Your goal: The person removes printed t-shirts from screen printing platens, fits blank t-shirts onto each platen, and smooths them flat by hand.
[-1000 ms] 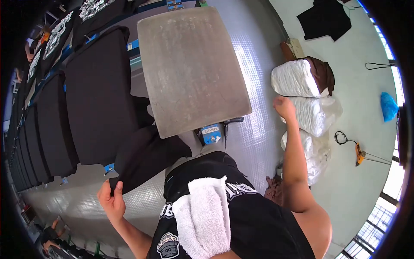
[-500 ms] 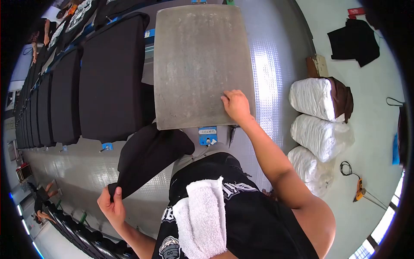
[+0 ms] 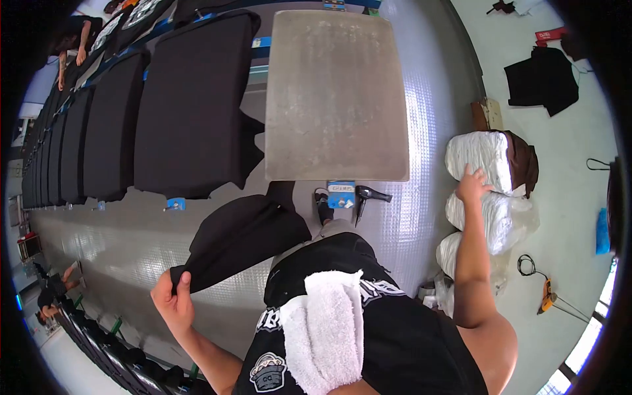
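A black garment (image 3: 247,237) hangs from my left hand (image 3: 174,297), which pinches its edge between thumb and fingers at lower left. My right hand (image 3: 473,184) is stretched out on the right, fingers spread and holding nothing, above or in front of white wrapped bundles (image 3: 479,155); whether it touches them cannot be made out. Between my arms lies a bare grey platen (image 3: 337,99). Left of it, a black shirt (image 3: 194,108) covers the neighbouring platen. A white towel (image 3: 326,329) lies over the front of my black shirt.
Several more shirt-covered platens (image 3: 113,128) line the left. A dark dryer-like tool (image 3: 373,194) sits by the blue bracket (image 3: 341,195) below the bare platen. A black garment (image 3: 543,80) lies at upper right. Another person's arms (image 3: 83,45) show at upper left, and a person (image 3: 52,294) at lower left.
My right hand has moved off the bare platen to the right, and its fingers have spread. My left hand keeps hold of the black garment. The view has shifted, and the platen appears further right.
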The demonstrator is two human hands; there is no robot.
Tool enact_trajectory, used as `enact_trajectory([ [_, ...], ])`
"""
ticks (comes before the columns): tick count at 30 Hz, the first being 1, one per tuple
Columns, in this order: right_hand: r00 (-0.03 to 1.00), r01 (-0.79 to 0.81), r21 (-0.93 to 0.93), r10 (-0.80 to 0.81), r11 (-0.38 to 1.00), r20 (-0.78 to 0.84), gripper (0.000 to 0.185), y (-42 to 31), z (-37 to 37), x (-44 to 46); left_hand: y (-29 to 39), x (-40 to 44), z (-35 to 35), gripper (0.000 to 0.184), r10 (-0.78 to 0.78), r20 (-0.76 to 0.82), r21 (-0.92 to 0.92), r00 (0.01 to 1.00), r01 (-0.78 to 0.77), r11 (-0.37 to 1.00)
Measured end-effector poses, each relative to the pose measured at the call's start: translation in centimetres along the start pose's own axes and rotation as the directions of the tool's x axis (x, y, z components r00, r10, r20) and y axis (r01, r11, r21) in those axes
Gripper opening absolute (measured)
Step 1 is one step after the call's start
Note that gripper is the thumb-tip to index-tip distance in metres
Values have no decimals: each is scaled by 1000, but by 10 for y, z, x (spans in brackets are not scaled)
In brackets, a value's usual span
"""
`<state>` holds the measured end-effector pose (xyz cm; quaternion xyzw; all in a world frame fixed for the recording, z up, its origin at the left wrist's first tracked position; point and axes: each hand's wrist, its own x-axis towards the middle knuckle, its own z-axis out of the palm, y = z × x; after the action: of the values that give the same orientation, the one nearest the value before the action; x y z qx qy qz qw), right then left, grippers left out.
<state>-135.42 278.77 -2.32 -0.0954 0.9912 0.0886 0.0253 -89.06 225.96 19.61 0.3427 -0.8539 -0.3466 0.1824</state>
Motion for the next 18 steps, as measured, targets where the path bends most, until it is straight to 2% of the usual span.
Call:
enact_trajectory([
  [2, 999, -33, -83, 35, 996, 17, 73, -10, -32, -4, -13, -2, -8, 20, 33, 3, 11, 999, -33, 999],
  [3, 975, -124, 106, 101, 987, 196, 79, -5, -31, 5, -21, -5, -14, 20, 23, 5, 5, 1000, -23, 1000],
  [6, 994, 25, 158, -41, 987, 97, 82, -72, -43, -29, -44, -11, -22, 21, 11, 13, -8, 1000, -11, 1000],
  [7, 992, 120, 181, -124, 976, 11, 80, -124, -67, -47, -50, -13, -24, 21, 13, 22, -3, 1000, -13, 1000],
  [8, 959, 284, 267, -269, 921, -92, 82, -162, -67, -58, -55, -17, -26, 22, 11, 24, 1, 1000, -11, 1000],
  [9, 852, 501, 501, -503, 705, -145, 82, -207, -85, -64, -58, -21, -30, 23, -2, 17, -10, 1000, 2, 1000],
  [10, 798, 550, 453, -601, 702, -38, 75, -253, -100, -71, -59, -24, -35, 23, -10, 15, -19, 1000, 10, 1000],
  [12, 725, 681, 296, -674, 670, -143, 71, -326, -93, -87, -64, -28, -43, 24, -10, 14, -17, 1000, 10, 1000],
  [13, 734, 673, 313, -658, 671, -168, 71, -351, -86, -82, -68, -32, -47, 24, -6, 15, -7, 1000, 6, 1000],
  [14, 740, 668, 327, -644, 669, -193, 72, -370, -77, -72, -72, -36, -51, 24, -5, 11, 3, 1000, 5, 1000],
  [17, 710, 703, 213, -681, 678, -176, 73, -398, -51, -65, -83, -49, -60, 24, -31, 14, 35, 999, 30, 999],
  [18, 678, 733, 185, -724, 654, -128, 73, -394, -51, -66, -84, -51, -64, 24, -33, -4, 34, 999, 33, 999],
])
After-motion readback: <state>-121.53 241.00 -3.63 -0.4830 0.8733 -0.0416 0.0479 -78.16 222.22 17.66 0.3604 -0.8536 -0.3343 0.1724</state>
